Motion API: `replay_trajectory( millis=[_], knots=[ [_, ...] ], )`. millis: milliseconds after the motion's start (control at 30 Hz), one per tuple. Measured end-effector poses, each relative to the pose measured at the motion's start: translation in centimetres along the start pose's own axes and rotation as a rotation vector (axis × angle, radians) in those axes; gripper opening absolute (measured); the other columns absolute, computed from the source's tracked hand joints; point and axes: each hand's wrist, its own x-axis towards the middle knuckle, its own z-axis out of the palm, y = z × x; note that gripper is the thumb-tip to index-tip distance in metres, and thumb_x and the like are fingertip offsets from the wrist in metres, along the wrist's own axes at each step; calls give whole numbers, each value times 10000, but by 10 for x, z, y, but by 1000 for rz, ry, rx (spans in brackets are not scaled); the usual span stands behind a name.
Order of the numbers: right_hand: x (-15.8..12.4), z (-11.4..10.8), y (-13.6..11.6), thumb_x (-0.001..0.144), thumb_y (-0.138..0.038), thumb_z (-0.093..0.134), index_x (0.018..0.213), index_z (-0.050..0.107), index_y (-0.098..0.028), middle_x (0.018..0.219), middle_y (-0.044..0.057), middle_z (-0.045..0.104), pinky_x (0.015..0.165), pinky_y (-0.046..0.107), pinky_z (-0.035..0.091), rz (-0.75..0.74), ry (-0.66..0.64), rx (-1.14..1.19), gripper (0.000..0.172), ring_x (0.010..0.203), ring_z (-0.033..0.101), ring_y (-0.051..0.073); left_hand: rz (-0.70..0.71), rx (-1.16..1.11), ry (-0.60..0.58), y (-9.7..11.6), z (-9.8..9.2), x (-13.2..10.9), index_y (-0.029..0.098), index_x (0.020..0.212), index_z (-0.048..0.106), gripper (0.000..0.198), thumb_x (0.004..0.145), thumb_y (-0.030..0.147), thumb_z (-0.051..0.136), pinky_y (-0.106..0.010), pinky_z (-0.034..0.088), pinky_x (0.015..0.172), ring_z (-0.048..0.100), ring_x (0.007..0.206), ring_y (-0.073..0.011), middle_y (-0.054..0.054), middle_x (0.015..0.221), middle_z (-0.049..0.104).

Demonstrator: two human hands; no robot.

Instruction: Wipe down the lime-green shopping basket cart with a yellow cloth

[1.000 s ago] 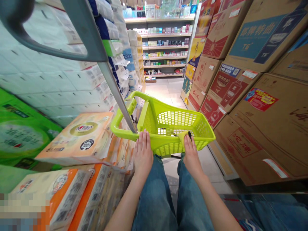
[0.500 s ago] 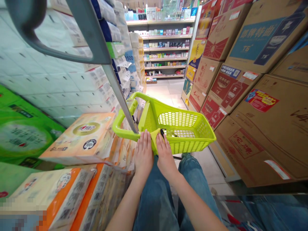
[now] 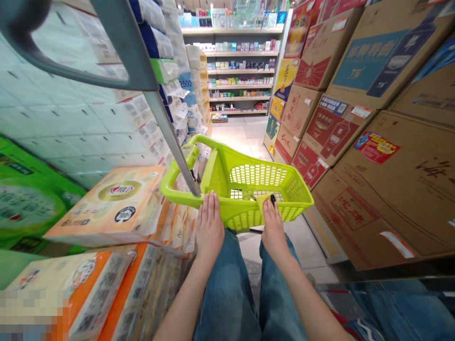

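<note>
A lime-green shopping basket (image 3: 231,206) with pierced sides and a grey pull handle (image 3: 167,128) stands in front of my knees. My left hand (image 3: 210,222) lies against its near side by the foot of the metal pole, fingers straight and thumb hidden. Farther right along the same rim, my right hand (image 3: 274,232) presses a small yellow cloth (image 3: 262,201) to the basket. A small black piece (image 3: 273,199) shows at the right fingertips; what it is I cannot make out.
Packs of tissue paper (image 3: 110,199) are stacked close on the left. Cardboard cartons (image 3: 387,189) form a wall on the right. Tiled floor (image 3: 241,132) runs between them to shelves of small goods (image 3: 241,66) at the back.
My right hand has slid right along the basket's near rim with the yellow cloth, away from my left hand. The left hand stays by the pole. The view has shifted slightly.
</note>
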Motion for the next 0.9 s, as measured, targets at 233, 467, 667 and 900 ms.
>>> replay_trajectory(
  millis=[233, 467, 667, 900],
  knots=[
    [17, 3, -115, 722, 53, 384, 1570, 215, -138, 1636, 115, 241, 1189, 570, 288, -165, -123, 221, 885, 1530, 115, 299, -11, 20, 58, -2, 6, 0, 115, 1579, 74, 719, 911, 74, 337, -451, 332, 1188, 229, 1509, -241, -139, 1609, 303],
    [10, 5, -68, 659, 112, 334, 1585, 128, -160, 1623, 107, 283, 1208, 531, 289, -226, -56, 200, 987, 1533, 107, 242, 8, -17, 18, 0, -1, 0, 96, 1576, 100, 769, 868, 70, 401, -447, 278, 1213, 190, 1519, -247, -143, 1622, 268],
    [-5, 4, 16, 669, 104, 337, 1590, 19, -181, 1615, 124, 298, 1186, 545, 320, -117, 60, -12, 1015, 1535, 102, 264, 9, -20, 10, 1, -1, 0, 82, 1574, 102, 819, 829, 80, 441, -449, 269, 1217, 186, 1520, -263, -147, 1625, 253],
    [-2, 5, 4, 656, 82, 367, 1589, 75, -152, 1619, 138, 281, 1187, 562, 306, -21, 59, 10, 1005, 1532, 99, 296, 0, -19, 13, 0, 1, 0, 83, 1574, 117, 816, 824, 81, 442, -438, 257, 1224, 190, 1519, -257, -140, 1626, 254]
  ],
)
